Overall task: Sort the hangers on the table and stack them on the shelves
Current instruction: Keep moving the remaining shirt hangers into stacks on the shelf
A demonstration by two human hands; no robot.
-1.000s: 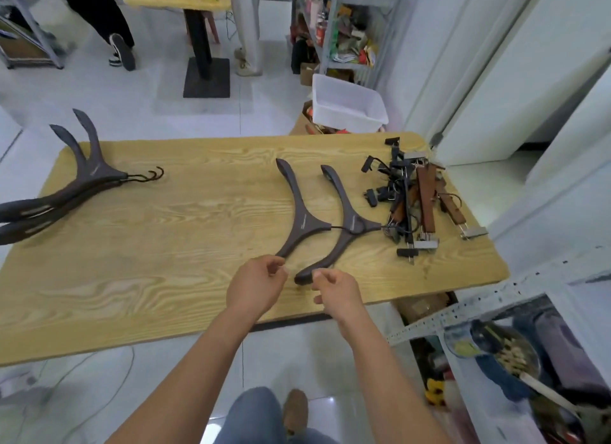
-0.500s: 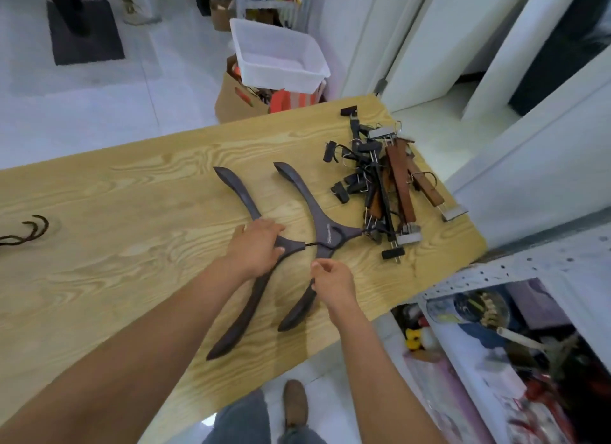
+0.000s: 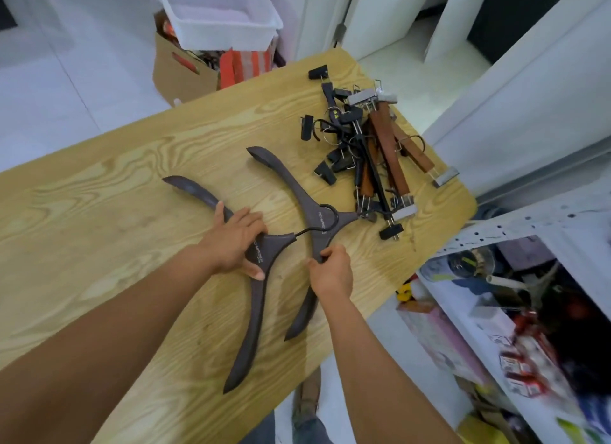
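**Both Hands Gripping a Linked Pair of Dark Hangers**

The left hand [image 3: 236, 242] is gripping the first dark brown contoured wooden coat hanger [image 3: 256, 314] at its neck, with the fingers wrapping over the far edge and the thumb pressing the near edge. That hanger is lying flat on the pale wood-grain counter [image 3: 99, 218], one arm reaching toward ten o'clock and the other toward six o'clock. Its thin black hook [image 3: 325, 212] is looping across the centre of the second dark brown contoured wooden coat hanger [image 3: 294, 185], which is lying just at three o'clock of the first.

The right hand [image 3: 330, 273] is pinching the second hanger's near arm just below the neck, fingers curling round the wood. The rest of that arm is running beneath the wrist toward six o'clock, while the far arm is pointing toward eleven o'clock.

At one o'clock of the hands, a tangled pile of black plastic and reddish-brown wooden clip hangers [image 3: 373, 152] is sitting by the counter's far right corner, just beside the second hanger's neck.

Beyond the counter at twelve o'clock, a white plastic bin [image 3: 215, 10] is resting on a brown cardboard box [image 3: 178, 70]. At four o'clock, a white perforated metal shelf [image 3: 529, 218] is holding blurred clutter.
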